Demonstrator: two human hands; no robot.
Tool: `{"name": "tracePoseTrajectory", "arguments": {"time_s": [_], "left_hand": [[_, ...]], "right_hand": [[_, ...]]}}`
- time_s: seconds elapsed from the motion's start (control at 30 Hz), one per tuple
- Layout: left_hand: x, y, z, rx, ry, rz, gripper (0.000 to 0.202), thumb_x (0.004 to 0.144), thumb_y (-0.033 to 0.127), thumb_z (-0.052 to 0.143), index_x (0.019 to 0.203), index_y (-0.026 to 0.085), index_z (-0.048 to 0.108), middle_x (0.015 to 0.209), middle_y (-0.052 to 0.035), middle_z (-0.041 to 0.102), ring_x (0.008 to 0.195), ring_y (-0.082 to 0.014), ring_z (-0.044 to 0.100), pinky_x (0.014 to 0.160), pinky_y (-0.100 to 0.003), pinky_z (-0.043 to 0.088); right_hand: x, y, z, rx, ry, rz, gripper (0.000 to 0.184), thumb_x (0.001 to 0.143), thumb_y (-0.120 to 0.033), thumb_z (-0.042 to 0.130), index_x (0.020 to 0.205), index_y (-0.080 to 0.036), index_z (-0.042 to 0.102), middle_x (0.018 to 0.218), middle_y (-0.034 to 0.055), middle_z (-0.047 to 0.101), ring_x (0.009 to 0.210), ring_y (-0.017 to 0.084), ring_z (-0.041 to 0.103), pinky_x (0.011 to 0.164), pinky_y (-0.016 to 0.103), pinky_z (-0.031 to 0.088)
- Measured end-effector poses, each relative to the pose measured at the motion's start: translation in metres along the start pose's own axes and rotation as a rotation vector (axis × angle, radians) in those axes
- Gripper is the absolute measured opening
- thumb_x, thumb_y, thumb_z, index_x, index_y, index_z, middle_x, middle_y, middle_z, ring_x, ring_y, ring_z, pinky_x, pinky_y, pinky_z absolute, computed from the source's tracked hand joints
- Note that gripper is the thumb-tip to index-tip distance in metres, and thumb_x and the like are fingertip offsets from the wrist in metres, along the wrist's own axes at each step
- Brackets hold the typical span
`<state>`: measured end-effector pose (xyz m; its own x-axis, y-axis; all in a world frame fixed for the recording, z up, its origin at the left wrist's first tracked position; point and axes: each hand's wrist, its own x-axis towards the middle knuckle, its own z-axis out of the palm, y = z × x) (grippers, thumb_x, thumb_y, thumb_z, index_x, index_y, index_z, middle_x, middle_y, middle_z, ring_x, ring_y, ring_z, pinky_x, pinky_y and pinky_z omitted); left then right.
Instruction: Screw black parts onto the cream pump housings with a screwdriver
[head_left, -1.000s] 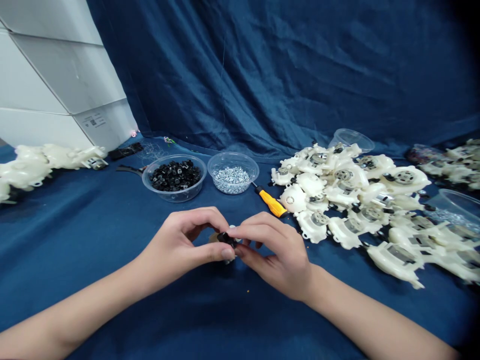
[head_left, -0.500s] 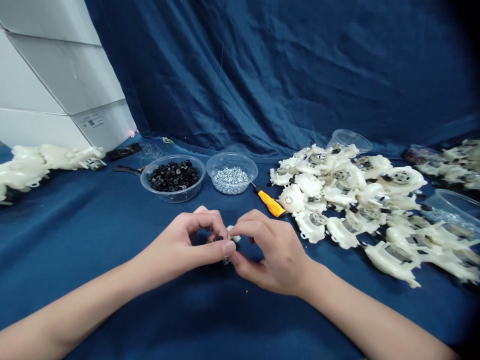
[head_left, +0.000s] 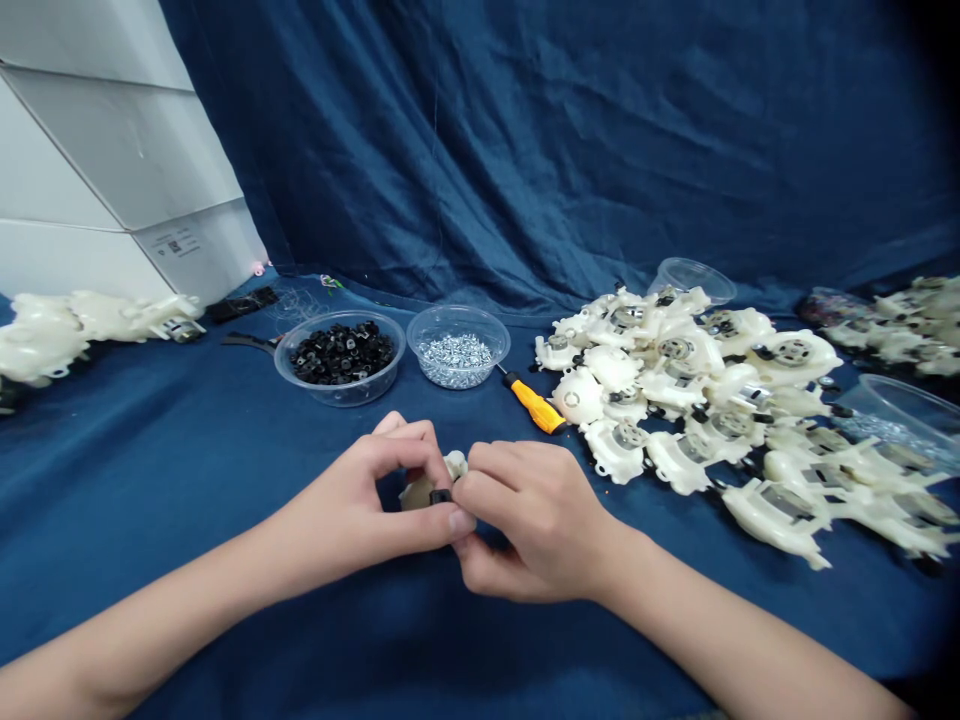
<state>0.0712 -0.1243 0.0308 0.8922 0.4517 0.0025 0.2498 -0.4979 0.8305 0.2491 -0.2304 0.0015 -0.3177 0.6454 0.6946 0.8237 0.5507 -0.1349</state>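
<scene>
Over on the left of the worktop (head_left: 187,450), some pale plastic shells (head_left: 45,340) lie before stacked white boxes (head_left: 97,150). Next stands a clear bowl (head_left: 349,394) of small black parts (head_left: 341,352). Nearer the person, the left hand (head_left: 367,500) grasps a pale plastic piece (head_left: 415,493) between thumb and fingers, with a black bit (head_left: 440,496) showing just above the thumb. Behind is a second bowl (head_left: 450,322), holding shiny screws (head_left: 457,355). The right hand (head_left: 536,520) meets the left at the piece, its fingers curled in close; what they pinch, if anything, I cannot tell. To me the step in hand looks like setting the black bit against the piece, and the next move calls for a firm left hold and small, careful right-hand pressure. Further right lie a yellow screwdriver (head_left: 536,405) and a heap of more shells (head_left: 675,385).
</scene>
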Motion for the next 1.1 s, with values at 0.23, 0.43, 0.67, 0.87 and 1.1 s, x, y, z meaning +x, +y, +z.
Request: {"name": "tracePoseTrajectory", "arguments": {"time_s": [0.23,0.43,0.67,0.87,1.1], "left_hand": [[-0.005,-0.003,-0.004,0.073,0.026,0.181,0.022,0.102,0.038,0.055,0.094,0.021,0.065,0.086,0.0,0.058,0.088,-0.0156,0.046,0.084,-0.029,0.038],[-0.005,-0.006,-0.003,0.24,0.04,0.294,0.024,0.105,0.034,0.048,0.093,0.019,0.063,0.082,-0.0016,0.055,0.087,-0.017,0.043,0.079,-0.028,0.037],[-0.003,-0.013,-0.003,0.341,0.005,0.353,0.019,0.105,0.027,0.046,0.092,0.019,0.057,0.083,-0.0015,0.054,0.086,-0.0167,0.042,0.077,-0.028,0.038],[-0.004,-0.013,-0.002,0.369,-0.008,0.329,0.018,0.105,0.029,0.044,0.097,0.019,0.056,0.087,-0.0027,0.054,0.087,-0.0183,0.041,0.08,-0.031,0.037],[-0.004,-0.014,-0.001,0.457,-0.041,0.442,0.017,0.105,0.023,0.041,0.098,0.018,0.056,0.088,-0.0033,0.053,0.084,-0.0185,0.038,0.082,-0.033,0.035]], "right_hand": [[-0.005,0.004,0.001,0.263,0.003,0.158,0.012,0.087,-0.023,0.057,0.078,-0.021,0.05,0.07,-0.0022,0.053,0.06,0.012,0.045,0.055,0.027,0.033],[-0.006,0.005,0.003,0.294,-0.028,0.191,0.012,0.088,-0.023,0.057,0.08,-0.02,0.049,0.072,-0.002,0.053,0.061,0.011,0.045,0.058,0.027,0.033],[-0.006,0.002,0.003,0.325,-0.08,0.218,0.016,0.092,-0.025,0.051,0.078,-0.02,0.047,0.069,-0.003,0.045,0.06,0.011,0.04,0.057,0.028,0.029],[-0.006,-0.001,0.005,0.399,-0.061,0.249,0.019,0.089,-0.022,0.055,0.074,-0.02,0.042,0.066,-0.0046,0.042,0.059,0.01,0.038,0.058,0.027,0.029],[-0.006,-0.004,0.008,0.412,-0.034,0.251,0.022,0.081,-0.018,0.054,0.07,-0.021,0.035,0.064,-0.005,0.038,0.058,0.01,0.034,0.056,0.028,0.027]]}}
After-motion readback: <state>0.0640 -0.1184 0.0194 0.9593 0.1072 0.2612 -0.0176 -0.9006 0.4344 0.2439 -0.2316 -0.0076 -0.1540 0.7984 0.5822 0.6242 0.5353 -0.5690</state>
